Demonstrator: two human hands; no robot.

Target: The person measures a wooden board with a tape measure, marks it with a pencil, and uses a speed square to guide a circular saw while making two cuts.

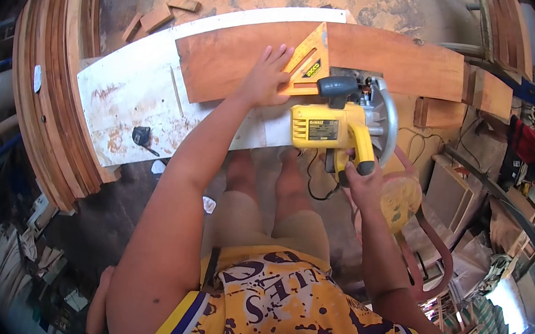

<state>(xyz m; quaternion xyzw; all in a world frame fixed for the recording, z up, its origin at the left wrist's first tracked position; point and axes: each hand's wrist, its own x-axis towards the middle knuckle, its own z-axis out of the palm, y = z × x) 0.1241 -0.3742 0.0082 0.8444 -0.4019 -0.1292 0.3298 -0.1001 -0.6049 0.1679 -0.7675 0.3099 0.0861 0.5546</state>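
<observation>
My right hand [362, 181] is wrapped round the rear handle of a yellow and black circular saw [331, 127]. The saw rests at the near edge of a brown wooden board [385, 56], beside an orange triangular speed square [308, 66]. My left hand [268, 75] lies on the board with fingers stretched out, and its thumb side touches the square's left edge. Beneath the board is a long white curved panel [135, 79]. The saw's blade is hidden from this view.
A small black tape measure [141, 136] lies on the white panel. Stacked planks [48, 96] stand at left; wood blocks [492, 94] sit at right. A round stool [400, 203] and dark cord [323, 198] are near the saw. Part of another person's arm [100, 300] shows lower left.
</observation>
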